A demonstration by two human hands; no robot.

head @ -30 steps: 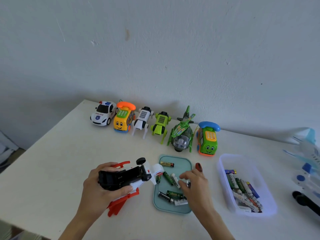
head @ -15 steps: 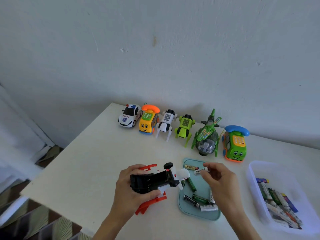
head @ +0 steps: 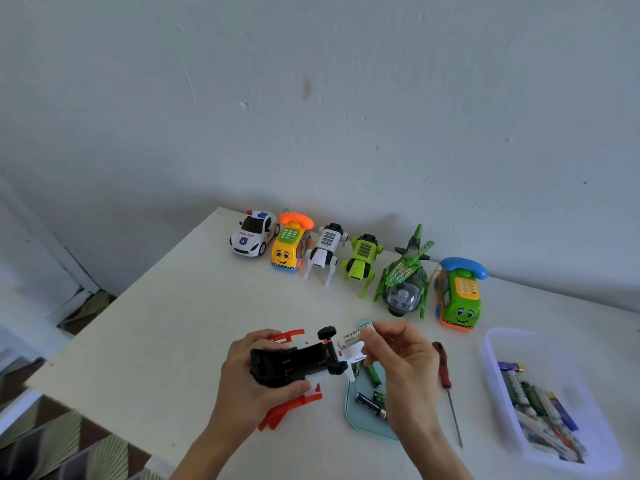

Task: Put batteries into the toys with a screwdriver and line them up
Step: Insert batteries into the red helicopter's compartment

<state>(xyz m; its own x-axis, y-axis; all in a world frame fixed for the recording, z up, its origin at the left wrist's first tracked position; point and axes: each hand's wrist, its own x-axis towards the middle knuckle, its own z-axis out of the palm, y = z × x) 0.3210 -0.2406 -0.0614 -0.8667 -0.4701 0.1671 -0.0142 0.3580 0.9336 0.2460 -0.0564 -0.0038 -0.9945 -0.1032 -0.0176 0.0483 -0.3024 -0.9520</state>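
Note:
My left hand (head: 254, 377) grips an upturned red, white and black toy plane (head: 299, 363), its black underside with the open battery bay facing up. My right hand (head: 405, 362) pinches a white battery (head: 354, 335) right beside the toy's wheel end. Under that hand lies a teal tray (head: 356, 412) with a few loose batteries (head: 370, 403). A red-handled screwdriver (head: 445, 372) lies on the table to the right of the tray. Several toys stand in a row by the wall, from a police car (head: 254, 232) to a green phone car (head: 459, 296).
A clear plastic box (head: 498, 341) with several batteries stands at the right edge. The white table (head: 173, 323) ends at the left, with the floor below. A pale wall rises behind the toy row.
My right hand has lifted a white battery off the tray and carried it left to the toy plane. The camera view has swung left, so the blue-white toy at the right is out of sight.

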